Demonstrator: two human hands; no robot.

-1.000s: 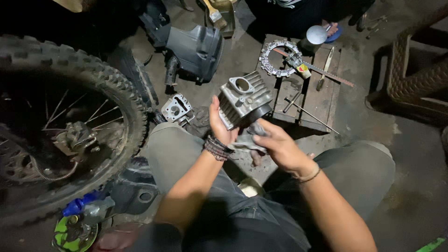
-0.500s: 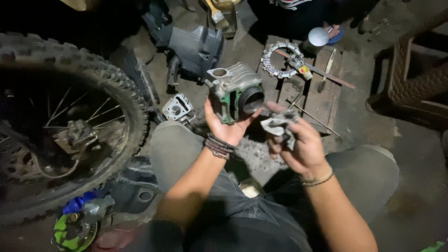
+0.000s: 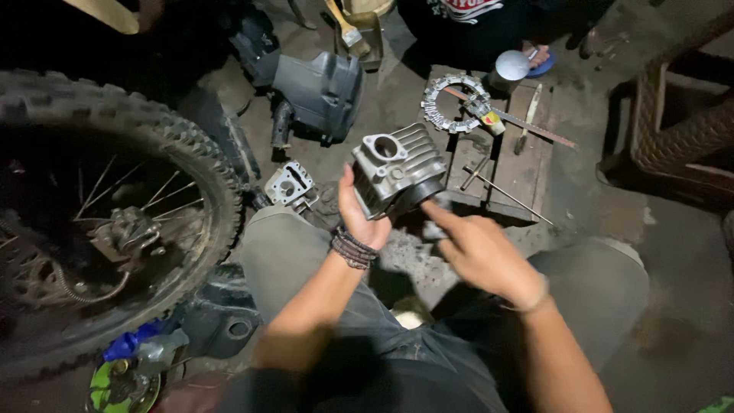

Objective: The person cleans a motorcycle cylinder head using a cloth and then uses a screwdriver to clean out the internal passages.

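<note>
cylinder: finned grey engine cylinder (image 3: pixel 399 170), held up (bore tilted)
left hand (image 3: pixel 361 216): gripping the cylinder at 7 o'clock
right hand (image 3: pixel 478 252): blurred, fingers reaching the cylinder at 4 o'clock; grip unclear
wheel (image 3: pixel 99 222): 9 o'clock

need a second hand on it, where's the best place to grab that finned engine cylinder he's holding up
Probably the finned side wall of the cylinder, coming from the right, opposite the left hand that cups it from below on its left. The fins give ridges for fingers to catch. Avoid the flat port face on top and the open bore end at lower right, where the right hand is reaching.
</note>
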